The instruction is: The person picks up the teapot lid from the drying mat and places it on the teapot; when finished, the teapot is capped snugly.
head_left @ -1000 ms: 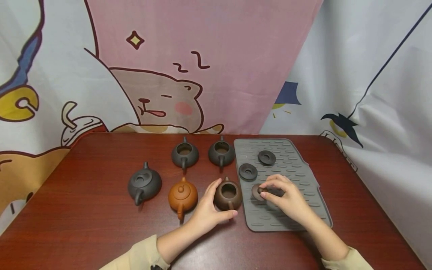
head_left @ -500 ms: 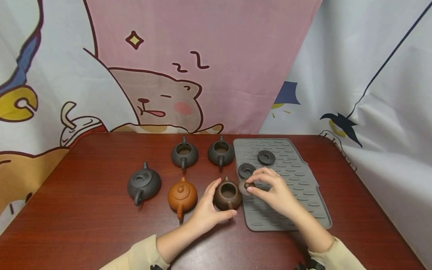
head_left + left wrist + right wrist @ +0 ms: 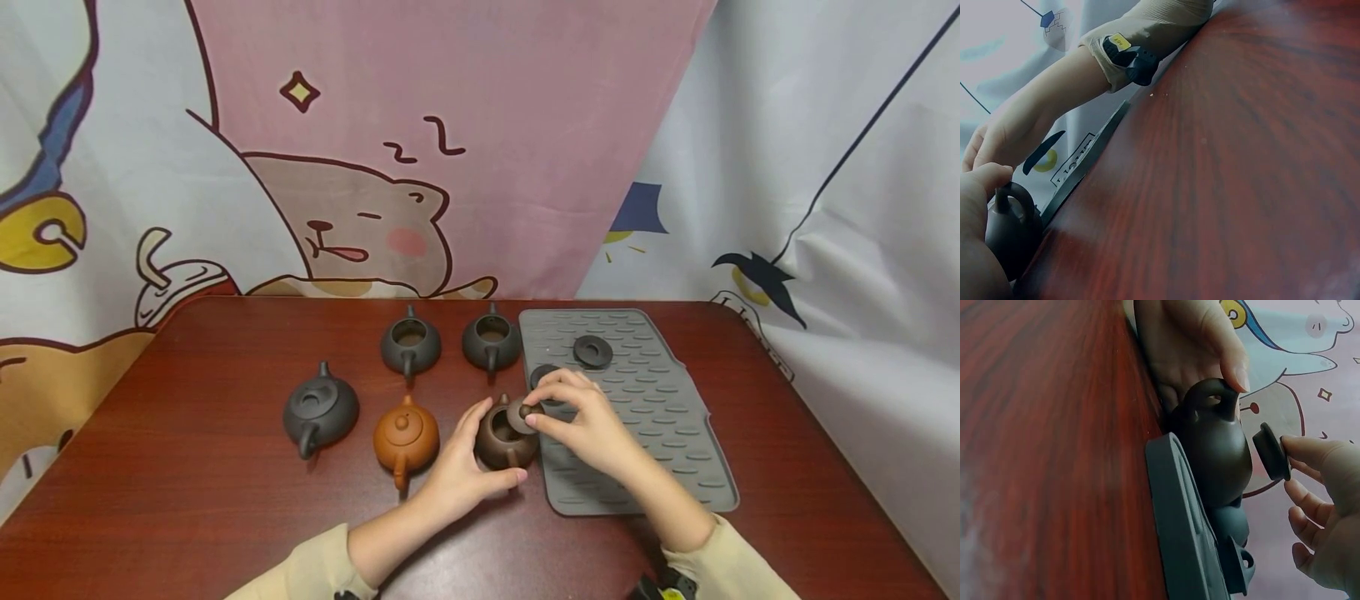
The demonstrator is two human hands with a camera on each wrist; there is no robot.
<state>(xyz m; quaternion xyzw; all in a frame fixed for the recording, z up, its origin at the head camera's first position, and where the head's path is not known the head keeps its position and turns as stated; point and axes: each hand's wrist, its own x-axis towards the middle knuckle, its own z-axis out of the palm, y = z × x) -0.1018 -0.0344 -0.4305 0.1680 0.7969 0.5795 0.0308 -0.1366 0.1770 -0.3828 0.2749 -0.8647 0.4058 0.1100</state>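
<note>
A brown teapot stands open-topped on the red-brown table just left of a grey ribbed mat. My left hand grips its body from the near left, thumb by the handle. My right hand pinches a brown lid by its knob and holds it tilted just above the teapot's mouth. In the right wrist view the lid hangs a little apart from the teapot. The left wrist view shows the teapot's handle beside my thumb.
An orange lidded teapot and a dark grey lidded one stand to the left. Two dark open teapots stand behind. Two dark lids lie on the mat, the nearer partly hidden by my fingers.
My right hand lifted the brown lid off the mat and carried it left to just above the brown teapot. The left hand stayed on the teapot.
</note>
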